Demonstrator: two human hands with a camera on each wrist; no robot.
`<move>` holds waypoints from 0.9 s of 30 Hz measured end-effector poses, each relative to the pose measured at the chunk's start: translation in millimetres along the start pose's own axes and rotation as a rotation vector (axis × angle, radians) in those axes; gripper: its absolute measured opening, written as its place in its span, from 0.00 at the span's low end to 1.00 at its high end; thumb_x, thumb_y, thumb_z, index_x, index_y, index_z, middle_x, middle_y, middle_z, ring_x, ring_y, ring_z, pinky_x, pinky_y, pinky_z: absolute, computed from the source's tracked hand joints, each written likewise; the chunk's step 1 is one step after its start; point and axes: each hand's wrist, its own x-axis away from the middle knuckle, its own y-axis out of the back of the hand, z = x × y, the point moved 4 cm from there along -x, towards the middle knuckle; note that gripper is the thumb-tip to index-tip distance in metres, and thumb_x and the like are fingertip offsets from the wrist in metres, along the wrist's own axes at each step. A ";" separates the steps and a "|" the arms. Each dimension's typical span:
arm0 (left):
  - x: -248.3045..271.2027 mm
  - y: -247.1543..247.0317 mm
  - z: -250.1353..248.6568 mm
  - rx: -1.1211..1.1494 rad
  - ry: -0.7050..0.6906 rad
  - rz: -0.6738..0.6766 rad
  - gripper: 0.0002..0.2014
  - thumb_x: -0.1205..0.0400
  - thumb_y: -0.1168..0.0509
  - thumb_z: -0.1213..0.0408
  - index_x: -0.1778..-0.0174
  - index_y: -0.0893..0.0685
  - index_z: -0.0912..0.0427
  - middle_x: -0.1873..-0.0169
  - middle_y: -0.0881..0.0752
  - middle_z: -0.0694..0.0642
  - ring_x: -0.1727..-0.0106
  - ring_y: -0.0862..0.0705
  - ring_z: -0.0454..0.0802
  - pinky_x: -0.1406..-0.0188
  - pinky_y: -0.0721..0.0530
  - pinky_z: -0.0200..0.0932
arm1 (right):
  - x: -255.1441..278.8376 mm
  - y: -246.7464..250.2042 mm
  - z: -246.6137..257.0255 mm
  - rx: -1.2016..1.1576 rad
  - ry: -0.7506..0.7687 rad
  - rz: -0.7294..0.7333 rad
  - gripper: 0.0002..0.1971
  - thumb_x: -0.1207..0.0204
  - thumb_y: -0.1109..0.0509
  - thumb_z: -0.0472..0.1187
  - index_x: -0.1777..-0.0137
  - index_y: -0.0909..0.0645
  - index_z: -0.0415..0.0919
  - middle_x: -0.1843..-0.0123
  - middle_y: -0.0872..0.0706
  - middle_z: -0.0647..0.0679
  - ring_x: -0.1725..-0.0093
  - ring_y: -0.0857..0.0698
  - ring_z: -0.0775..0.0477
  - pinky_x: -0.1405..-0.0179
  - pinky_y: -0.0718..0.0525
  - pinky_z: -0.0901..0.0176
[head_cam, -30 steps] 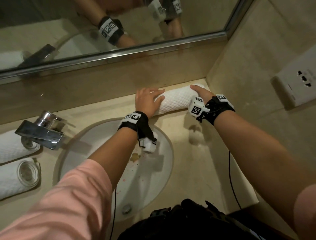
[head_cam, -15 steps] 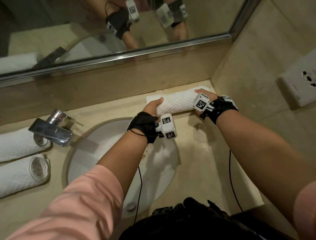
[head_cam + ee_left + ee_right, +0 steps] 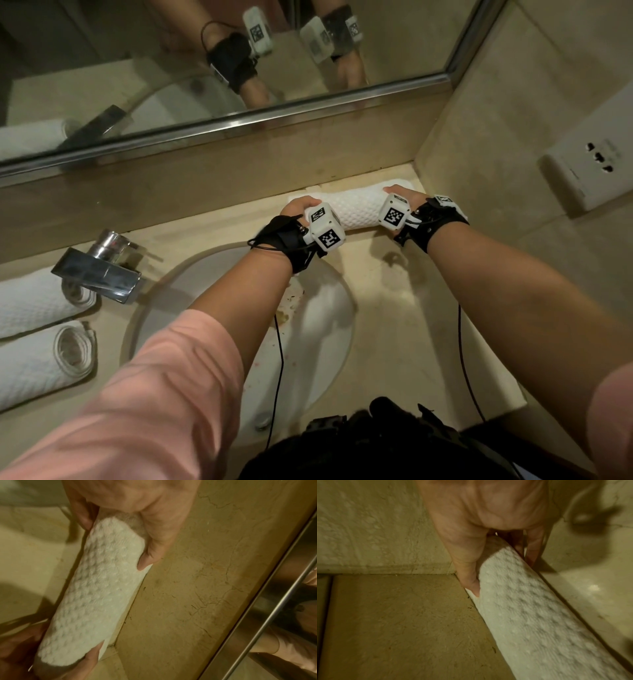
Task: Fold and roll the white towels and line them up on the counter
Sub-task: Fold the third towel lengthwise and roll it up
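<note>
Head view shows a rolled white towel with a bumpy waffle pattern [image 3: 359, 209] lying on the shiny beige stone desk [image 3: 394, 308], behind the round white sink bowl [image 3: 322, 329] and right against the beige back wall under the mirror [image 3: 205, 68]. The roll's far end sits close to the corner where the side wall meets the back wall. The left hand [image 3: 298, 210] grips the end of the roll nearest the sink, with its thumb on one side and its fingers [image 3: 149, 550] curled over the other side. The right hand [image 3: 402, 195] grips the other end, close to the corner, with one finger pressed between the roll and the back wall and the rest curled down the front. In the left wrist view the roll [image 3: 96, 592] runs from one hand to the other, and its long edge touches the line where the desk meets the wall. Behind the sink, off to its left, stands a shiny square metal tap [image 3: 99, 270]. Two more rolled white towels lie side by side left of the sink: one [image 3: 37, 298] partly behind the tap and one [image 3: 44, 363] nearer the front edge of the desk. A white wall socket [image 3: 592, 168] sits on the side wall, to the right of the sink.
</note>
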 end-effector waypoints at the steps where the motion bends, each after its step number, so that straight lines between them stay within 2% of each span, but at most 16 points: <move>1: 2.0 -0.4 0.6 0.011 0.006 -0.005 0.21 0.14 0.44 0.63 0.75 0.34 0.59 0.95 0.33 0.54 0.96 0.32 0.47 0.92 0.30 0.27 | 1.3 1.7 -0.9 0.001 -0.001 -0.007 0.19 0.22 0.29 0.44 0.77 0.19 0.44 0.84 0.22 0.50 0.85 0.21 0.49 0.79 0.23 0.68; 2: 1.5 0.1 1.4 0.020 0.013 -0.003 0.20 0.14 0.44 0.63 0.74 0.35 0.58 0.94 0.33 0.54 0.96 0.32 0.48 0.92 0.29 0.28 | 4.5 2.4 -1.3 0.006 0.000 -0.008 0.20 0.22 0.30 0.43 0.77 0.19 0.43 0.86 0.23 0.50 0.87 0.22 0.49 0.81 0.24 0.69; 4: 1.2 1.2 2.7 0.028 0.028 0.025 0.19 0.14 0.44 0.61 0.72 0.36 0.57 0.94 0.32 0.54 0.95 0.32 0.48 0.91 0.28 0.29 | 12.8 2.6 -1.5 0.006 0.006 0.001 0.14 0.21 0.31 0.41 0.69 0.22 0.41 0.87 0.24 0.49 0.89 0.23 0.49 0.84 0.24 0.69; 8: 0.6 6.8 0.1 -0.020 -0.022 -0.015 0.16 0.15 0.42 0.64 0.70 0.31 0.60 0.92 0.30 0.53 0.94 0.30 0.49 0.90 0.28 0.29 | 30.5 5.9 -8.0 0.014 -0.048 0.018 0.15 0.21 0.29 0.43 0.68 0.26 0.40 0.86 0.22 0.47 0.89 0.22 0.49 0.88 0.23 0.65; 10: 6.6 7.8 -1.4 -0.058 -0.041 0.013 0.14 0.15 0.42 0.65 0.69 0.28 0.61 0.92 0.28 0.54 0.94 0.29 0.49 0.91 0.28 0.29 | 39.5 8.8 -11.1 0.023 -0.047 0.014 0.14 0.22 0.28 0.44 0.66 0.24 0.40 0.86 0.22 0.47 0.89 0.21 0.49 0.87 0.23 0.64; 14: 15.6 13.9 5.9 -0.132 0.007 0.084 0.19 0.15 0.42 0.61 0.72 0.31 0.62 0.92 0.28 0.56 0.94 0.28 0.49 0.91 0.27 0.30 | 54.4 14.1 -14.9 0.048 -0.011 0.008 0.13 0.22 0.28 0.43 0.65 0.24 0.39 0.85 0.22 0.46 0.90 0.22 0.49 0.89 0.23 0.63; 18: 24.8 17.6 12.9 -0.104 -0.013 0.110 0.15 0.15 0.41 0.62 0.66 0.28 0.65 0.91 0.25 0.58 0.92 0.25 0.49 0.91 0.27 0.30 | 68.1 20.9 -17.9 0.026 0.003 0.042 0.10 0.23 0.28 0.42 0.62 0.23 0.38 0.83 0.19 0.45 0.87 0.20 0.48 0.87 0.21 0.61; 20: 31.6 18.2 17.0 -0.073 -0.023 0.141 0.13 0.15 0.42 0.62 0.62 0.25 0.67 0.88 0.22 0.59 0.90 0.22 0.51 0.90 0.25 0.32 | 76.2 23.2 -20.2 0.025 0.005 0.042 0.09 0.23 0.27 0.42 0.60 0.22 0.38 0.82 0.19 0.45 0.86 0.19 0.48 0.86 0.21 0.61; 24: 42.2 20.7 24.7 0.005 -0.041 0.215 0.11 0.16 0.42 0.62 0.56 0.20 0.66 0.76 0.13 0.60 0.80 0.14 0.54 0.82 0.18 0.37 | 99.9 29.4 -22.8 0.025 0.038 0.059 0.09 0.23 0.29 0.42 0.49 0.21 0.38 0.78 0.16 0.44 0.84 0.18 0.47 0.83 0.20 0.63; 27: 57.3 21.5 32.4 0.066 -0.080 0.268 0.13 0.17 0.38 0.58 0.47 0.17 0.65 0.68 0.10 0.60 0.72 0.11 0.54 0.77 0.16 0.38 | 116.7 37.8 -25.4 -0.016 0.059 0.129 0.08 0.19 0.33 0.40 0.57 0.22 0.37 0.80 0.16 0.44 0.84 0.17 0.48 0.86 0.22 0.65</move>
